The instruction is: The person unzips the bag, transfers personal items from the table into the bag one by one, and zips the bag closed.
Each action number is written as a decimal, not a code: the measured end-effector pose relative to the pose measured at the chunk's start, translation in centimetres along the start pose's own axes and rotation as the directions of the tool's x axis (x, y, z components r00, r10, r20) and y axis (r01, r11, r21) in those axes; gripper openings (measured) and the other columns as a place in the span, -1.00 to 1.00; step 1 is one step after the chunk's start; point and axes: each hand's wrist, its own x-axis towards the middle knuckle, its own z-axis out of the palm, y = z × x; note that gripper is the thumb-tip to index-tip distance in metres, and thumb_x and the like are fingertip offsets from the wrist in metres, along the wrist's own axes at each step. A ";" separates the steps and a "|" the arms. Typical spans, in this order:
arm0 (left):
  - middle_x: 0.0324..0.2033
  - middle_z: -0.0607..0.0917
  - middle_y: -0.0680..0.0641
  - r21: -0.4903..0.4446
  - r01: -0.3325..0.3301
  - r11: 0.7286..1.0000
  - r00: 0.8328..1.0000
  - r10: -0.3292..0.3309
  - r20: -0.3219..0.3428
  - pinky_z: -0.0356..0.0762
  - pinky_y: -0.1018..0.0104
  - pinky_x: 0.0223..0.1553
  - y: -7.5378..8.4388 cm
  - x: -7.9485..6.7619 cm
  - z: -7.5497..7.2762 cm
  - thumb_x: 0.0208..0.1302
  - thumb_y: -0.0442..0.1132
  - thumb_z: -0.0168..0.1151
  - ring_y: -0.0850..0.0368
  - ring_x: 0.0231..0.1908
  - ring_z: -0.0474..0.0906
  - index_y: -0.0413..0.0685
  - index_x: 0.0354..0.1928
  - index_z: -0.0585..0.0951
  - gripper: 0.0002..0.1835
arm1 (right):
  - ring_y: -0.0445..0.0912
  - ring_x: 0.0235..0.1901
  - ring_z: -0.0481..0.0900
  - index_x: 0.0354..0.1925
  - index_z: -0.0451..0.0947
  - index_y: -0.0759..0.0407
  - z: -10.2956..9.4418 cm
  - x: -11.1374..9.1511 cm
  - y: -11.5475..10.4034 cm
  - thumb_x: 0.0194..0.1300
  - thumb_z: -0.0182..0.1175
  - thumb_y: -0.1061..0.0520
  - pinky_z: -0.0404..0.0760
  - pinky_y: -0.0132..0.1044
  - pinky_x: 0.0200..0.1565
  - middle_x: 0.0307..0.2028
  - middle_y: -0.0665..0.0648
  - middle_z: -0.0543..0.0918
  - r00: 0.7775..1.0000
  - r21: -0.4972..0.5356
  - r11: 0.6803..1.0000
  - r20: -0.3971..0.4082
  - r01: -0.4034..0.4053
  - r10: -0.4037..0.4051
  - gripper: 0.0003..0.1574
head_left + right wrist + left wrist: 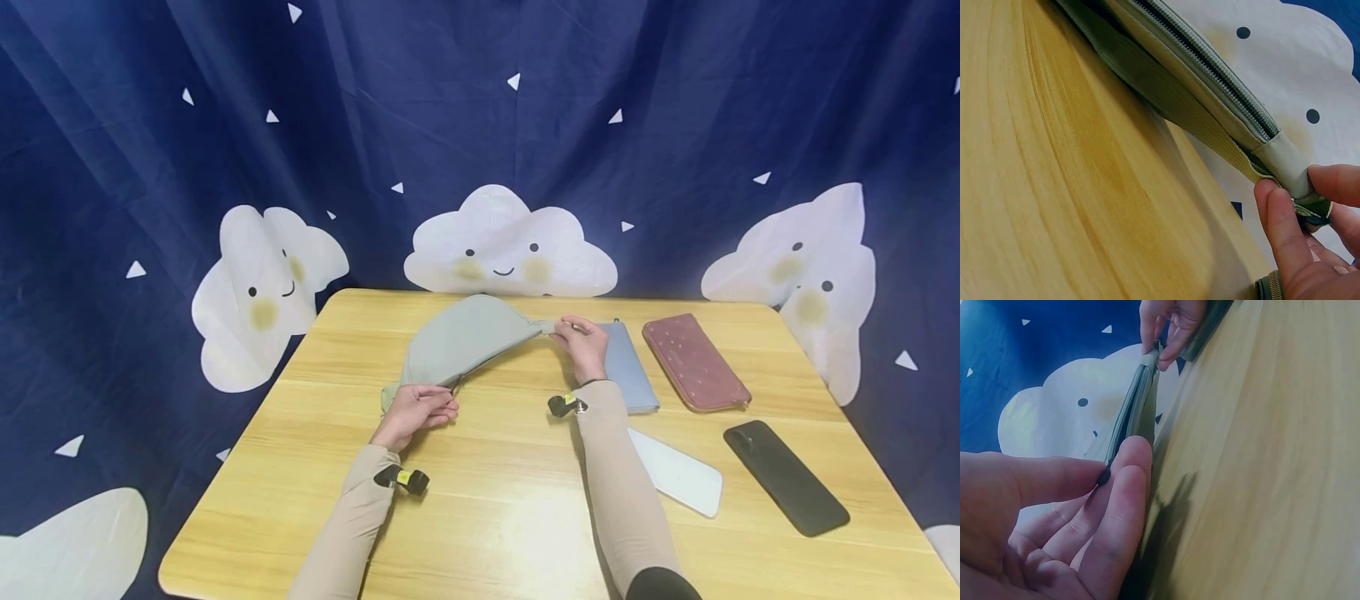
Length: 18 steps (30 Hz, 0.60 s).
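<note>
A grey-green waist bag (467, 340) stands near the back of the table, its curved side up and its zipped edge toward me. At its left end, my left hand (418, 412) pinches the dark zip pull (1104, 477) between thumb and index finger. My right hand (585, 348) grips the bag's narrow right end (1291, 167), where the webbing strap (1210, 127) joins it. Zip teeth (1210, 65) run along the edge up to that end in the right wrist view. The bag's inside is hidden.
Right of the bag lie a light blue pouch (630, 371) and a dark red zip wallet (696, 362). Nearer to me are a white phone (682, 475), partly behind my right forearm, and a black phone (786, 477). A blue cloud-print curtain (450, 108) hangs behind the table.
</note>
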 end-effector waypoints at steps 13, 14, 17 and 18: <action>-0.34 0.84 -0.08 0.007 0.005 1.000 1.000 -0.005 -0.009 0.72 0.45 -0.23 0.1 -0.6 -0.7 0.44 -0.39 0.21 0.22 -0.35 0.80 -0.56 0.16 0.56 -0.63 | -0.10 -0.30 0.80 -0.08 0.67 0.37 0.1 -0.1 -0.1 0.27 0.32 0.42 0.76 -0.30 -0.09 -0.36 0.00 0.74 1.000 0.001 1.000 0.009 0.000 0.000 -0.78; -0.33 0.84 -0.08 0.007 0.004 1.000 1.000 -0.004 -0.009 0.72 0.45 -0.23 0.1 -0.6 -0.7 0.44 -0.39 0.21 0.22 -0.35 0.80 -0.56 0.17 0.56 -0.63 | -0.09 -0.30 0.80 -0.09 0.67 0.38 0.1 -0.1 -0.1 0.26 0.32 0.42 0.76 -0.30 -0.10 -0.36 0.01 0.75 1.000 0.001 1.000 0.006 0.002 -0.002 -0.77; -0.34 0.84 -0.07 0.010 -0.001 1.000 1.000 0.001 -0.007 0.72 0.45 -0.23 0.2 -0.8 -0.9 0.44 -0.39 0.21 0.22 -0.36 0.80 -0.57 0.18 0.54 -0.61 | -0.11 -0.31 0.80 -0.10 0.69 0.36 0.0 -0.1 -0.2 0.27 0.32 0.42 0.76 -0.31 -0.11 -0.37 0.00 0.75 1.000 0.000 1.000 0.006 0.005 -0.005 -0.79; -0.36 0.84 -0.06 0.007 0.001 1.000 1.000 -0.001 -0.008 0.72 0.45 -0.23 0.2 -0.8 -0.9 0.44 -0.40 0.21 0.22 -0.36 0.80 -0.57 0.18 0.54 -0.61 | -0.11 -0.33 0.80 -0.14 0.71 0.32 -0.1 0.0 -0.1 0.26 0.33 0.42 0.76 -0.31 -0.12 -0.38 0.00 0.75 1.000 0.005 1.000 0.005 0.004 -0.004 -0.81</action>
